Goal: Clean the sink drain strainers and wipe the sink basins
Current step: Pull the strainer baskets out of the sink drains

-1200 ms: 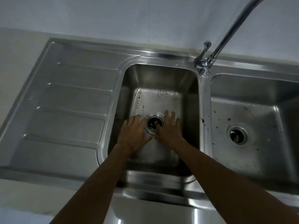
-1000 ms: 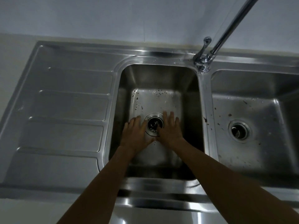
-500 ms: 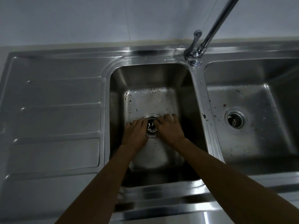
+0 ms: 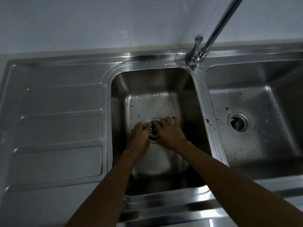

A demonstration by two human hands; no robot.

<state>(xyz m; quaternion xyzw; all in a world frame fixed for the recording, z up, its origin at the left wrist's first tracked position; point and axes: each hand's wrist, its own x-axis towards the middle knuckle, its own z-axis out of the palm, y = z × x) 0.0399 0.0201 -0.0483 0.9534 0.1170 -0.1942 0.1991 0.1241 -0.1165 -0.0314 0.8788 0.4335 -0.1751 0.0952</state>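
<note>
A stainless double sink fills the view. At the bottom of the middle basin (image 4: 183,99) sits a round drain strainer (image 4: 153,130) with dark debris in it. My left hand (image 4: 139,138) and my right hand (image 4: 170,133) are both down on it, fingers curled over its rim from either side. Dark specks dot the basin floor behind the hands. The right basin (image 4: 268,99) is also speckled with dirt and has its own drain strainer (image 4: 237,122), untouched.
A chrome tap (image 4: 196,61) stands on the divider between the basins, its long spout reaching up and right out of view. A ribbed drainboard (image 4: 60,128) lies on the left. A pale tiled wall runs behind.
My fingers, flat on the basin floor beside the drain earlier, have curled in over the strainer's rim. The view has shifted so the sink sits squarer in frame.
</note>
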